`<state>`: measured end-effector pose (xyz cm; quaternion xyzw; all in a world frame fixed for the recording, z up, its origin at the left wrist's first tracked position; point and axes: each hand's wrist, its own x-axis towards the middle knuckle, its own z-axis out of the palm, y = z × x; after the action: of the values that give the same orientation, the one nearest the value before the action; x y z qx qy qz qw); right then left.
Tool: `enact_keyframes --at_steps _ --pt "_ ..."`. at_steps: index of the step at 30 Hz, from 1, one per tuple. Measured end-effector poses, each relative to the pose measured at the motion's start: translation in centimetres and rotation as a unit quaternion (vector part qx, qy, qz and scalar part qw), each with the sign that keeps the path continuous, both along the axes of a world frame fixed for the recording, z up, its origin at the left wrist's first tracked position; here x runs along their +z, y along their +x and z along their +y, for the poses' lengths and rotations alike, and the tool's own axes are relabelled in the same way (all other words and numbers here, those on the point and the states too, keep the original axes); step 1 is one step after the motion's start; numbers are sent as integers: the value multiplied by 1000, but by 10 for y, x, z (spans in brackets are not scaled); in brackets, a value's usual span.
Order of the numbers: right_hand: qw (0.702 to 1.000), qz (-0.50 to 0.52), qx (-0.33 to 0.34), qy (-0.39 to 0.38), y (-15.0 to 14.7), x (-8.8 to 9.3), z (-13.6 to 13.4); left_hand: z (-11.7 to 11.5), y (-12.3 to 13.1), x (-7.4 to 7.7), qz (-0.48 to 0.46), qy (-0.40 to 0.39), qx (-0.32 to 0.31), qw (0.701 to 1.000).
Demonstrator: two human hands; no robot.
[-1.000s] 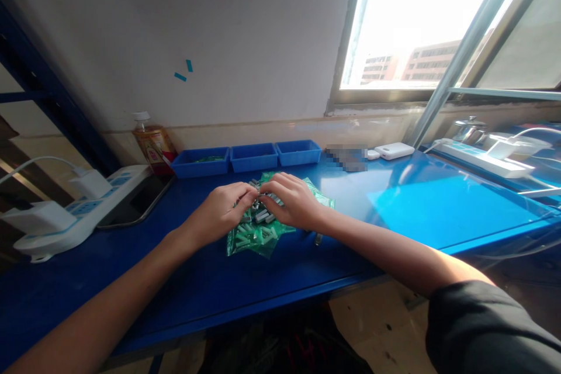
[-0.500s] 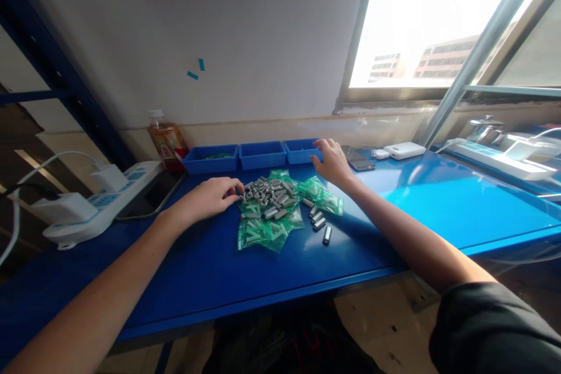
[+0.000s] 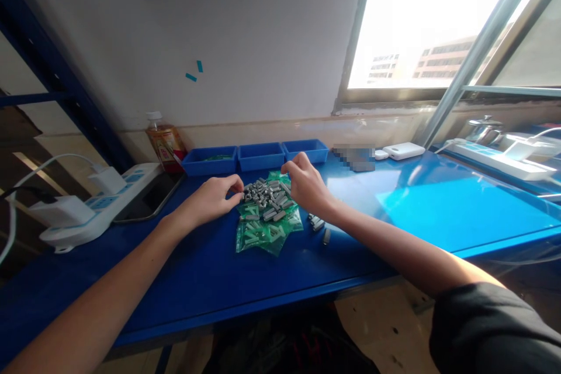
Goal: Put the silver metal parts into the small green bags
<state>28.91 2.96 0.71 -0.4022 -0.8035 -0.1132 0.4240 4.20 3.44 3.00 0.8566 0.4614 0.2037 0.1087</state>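
A heap of small silver metal cylinders [image 3: 269,196] lies on green zip bags [image 3: 263,234], which hold more such pieces. My left hand [image 3: 214,198] rests at the heap's left edge, thumb and forefinger curled toward each other at a piece there; what sits between the tips is unclear. Over the heap's right side is my right hand [image 3: 307,184], its fingers bent in and closed. Whatever they hold is hidden. A few loose cylinders [image 3: 318,224] lie on the blue table [image 3: 197,286] under and in front of my right wrist.
Three blue bins stand along the wall: left [image 3: 210,166], with green bags inside, middle [image 3: 262,160] and right [image 3: 313,155]. A drink bottle [image 3: 164,143], a phone [image 3: 149,198] and a power strip [image 3: 105,204] are at the left. A white box [image 3: 403,151] lies back right.
My right hand has come from the right bin down and left to the heap, its fingers now more bent. My left hand has hardly moved.
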Motion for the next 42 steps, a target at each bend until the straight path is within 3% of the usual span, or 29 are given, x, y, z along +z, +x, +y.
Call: enact_keyframes --at_steps 5,11,17,23,29,42 --pt "998 0 35 44 -3 2 -5 -9 8 6 -81 0 10 997" --pt "999 10 38 7 -3 1 -5 -3 7 1 -22 76 -19 997" --pt "998 -47 33 -17 -11 -1 -14 -2 8 -4 5 111 -46 993" --pt "994 -77 81 -14 -17 -2 -20 -18 24 -2 -21 86 -50 995" --pt "984 -125 122 28 -17 -2 -23 -34 37 1 -109 19 -49 993" --pt "990 -57 120 50 -14 0 -21 -34 39 5 -140 -51 -66 987"
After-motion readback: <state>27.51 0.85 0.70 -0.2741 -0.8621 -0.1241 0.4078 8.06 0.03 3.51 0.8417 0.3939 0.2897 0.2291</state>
